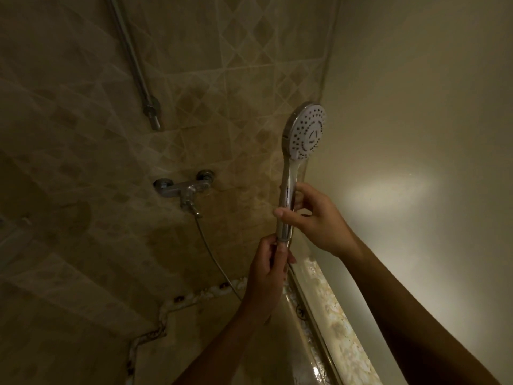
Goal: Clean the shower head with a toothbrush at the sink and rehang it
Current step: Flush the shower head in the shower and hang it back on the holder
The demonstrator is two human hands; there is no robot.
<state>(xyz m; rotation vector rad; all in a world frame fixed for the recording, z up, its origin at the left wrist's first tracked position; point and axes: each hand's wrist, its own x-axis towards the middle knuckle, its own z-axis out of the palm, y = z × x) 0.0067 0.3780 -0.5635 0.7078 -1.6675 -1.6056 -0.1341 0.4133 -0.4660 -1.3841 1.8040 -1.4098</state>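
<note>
chrome shower head [305, 132] upright by the tiled wall [83, 140], right hand [313, 218] pinching its handle, left hand [266, 270] gripping its base

Dim, yellowish frame; soft glare patch on right wall [388, 190]; left side shadowed; wide-angle bending at edges.

Shower head [305, 132] upright, centre-right, before the corner where tiled wall [83, 134] on the left meets plain wall [416, 107] on the right. Right hand [313, 218] on handle's middle; left hand [270, 270] just below, at handle's base. Mixer tap [184, 190] on tiled wall, left of handle, well apart. Hose [216, 259] runs from under tap down-right to behind left hand. Rail [133, 62] above-left of tap. Ledge [327, 301] below the hands, along plain wall's foot.
</note>
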